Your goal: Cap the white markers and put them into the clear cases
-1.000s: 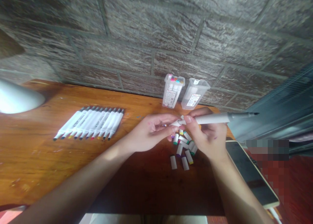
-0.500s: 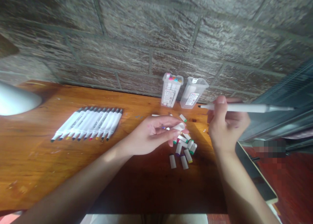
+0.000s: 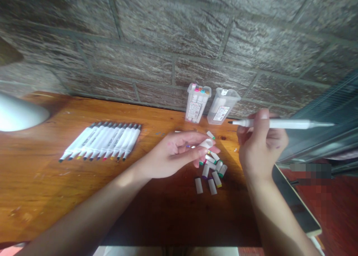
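Between the thumb and fingers of my left hand [image 3: 175, 155] is a white marker cap [image 3: 206, 143], its hollow end facing right. My right hand [image 3: 260, 148] grips an uncapped white marker [image 3: 291, 123] that lies level, its dark broad tip pointing left and its thin end pointing right. Below and beside my left hand, several loose caps [image 3: 216, 179] with green, purple and yellow ends lie scattered on the wooden table [image 3: 156, 218]; my fingers hide some of them. To the left, a row of uncapped markers [image 3: 102, 141] lies side by side.
Against the stone wall [image 3: 140, 54] stand two clear plastic cases: one case [image 3: 195, 108] holds markers with coloured ends, the other case [image 3: 223, 103] has a label and looks see-through. A white rounded object [image 3: 21, 112] is at the left edge. A dark board [image 3: 296, 200] sits at the right.
My right hand has shifted its grip on the marker slightly, the thumb sliding right along the barrel. My left hand keeps the cap in about the same place.
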Tool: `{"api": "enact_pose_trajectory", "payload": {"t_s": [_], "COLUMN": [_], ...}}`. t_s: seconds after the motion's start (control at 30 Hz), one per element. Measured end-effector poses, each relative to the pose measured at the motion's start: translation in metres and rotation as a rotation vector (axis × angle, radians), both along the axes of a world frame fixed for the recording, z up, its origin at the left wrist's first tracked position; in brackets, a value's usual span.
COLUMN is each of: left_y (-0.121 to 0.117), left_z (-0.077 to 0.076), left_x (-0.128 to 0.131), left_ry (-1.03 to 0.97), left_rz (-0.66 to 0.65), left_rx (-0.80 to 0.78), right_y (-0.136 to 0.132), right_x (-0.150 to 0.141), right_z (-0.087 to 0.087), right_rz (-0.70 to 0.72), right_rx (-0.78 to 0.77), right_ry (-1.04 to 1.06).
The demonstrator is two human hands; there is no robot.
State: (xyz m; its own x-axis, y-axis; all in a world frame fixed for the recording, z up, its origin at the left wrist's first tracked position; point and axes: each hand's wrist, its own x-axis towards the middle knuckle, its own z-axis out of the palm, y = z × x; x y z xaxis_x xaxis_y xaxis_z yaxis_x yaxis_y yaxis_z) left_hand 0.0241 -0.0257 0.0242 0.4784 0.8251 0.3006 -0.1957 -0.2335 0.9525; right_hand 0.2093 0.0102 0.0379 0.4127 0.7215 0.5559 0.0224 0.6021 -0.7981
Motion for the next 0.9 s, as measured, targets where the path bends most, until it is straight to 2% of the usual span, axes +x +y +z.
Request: {"api": "enact_pose_trajectory", "payload": {"t_s": [0.3,0.57,0.9], "left_y": [-0.0017,-0.0008,-0.0013], "left_z": [-0.0003,-0.0015,-0.0021], "left_x": [0.0004,0.0018,0.0018], "left_ry": [-0.028,-0.123,-0.132], "left_rz": [-0.01,0.047,0.046], "left_rx": [-0.003,-0.004,0.017], "right_y": [0.0039,0.0047,0.0032], "right_x": [0.0009,-0.0028,-0.001], "right_z": [-0.0013,-0.0035,-0.0044], "right_rz": [0.022,0.041,0.06], "right_rx": [0.007,-0.006,-0.052], "right_ry": [0.021,0.022,0.017]}}
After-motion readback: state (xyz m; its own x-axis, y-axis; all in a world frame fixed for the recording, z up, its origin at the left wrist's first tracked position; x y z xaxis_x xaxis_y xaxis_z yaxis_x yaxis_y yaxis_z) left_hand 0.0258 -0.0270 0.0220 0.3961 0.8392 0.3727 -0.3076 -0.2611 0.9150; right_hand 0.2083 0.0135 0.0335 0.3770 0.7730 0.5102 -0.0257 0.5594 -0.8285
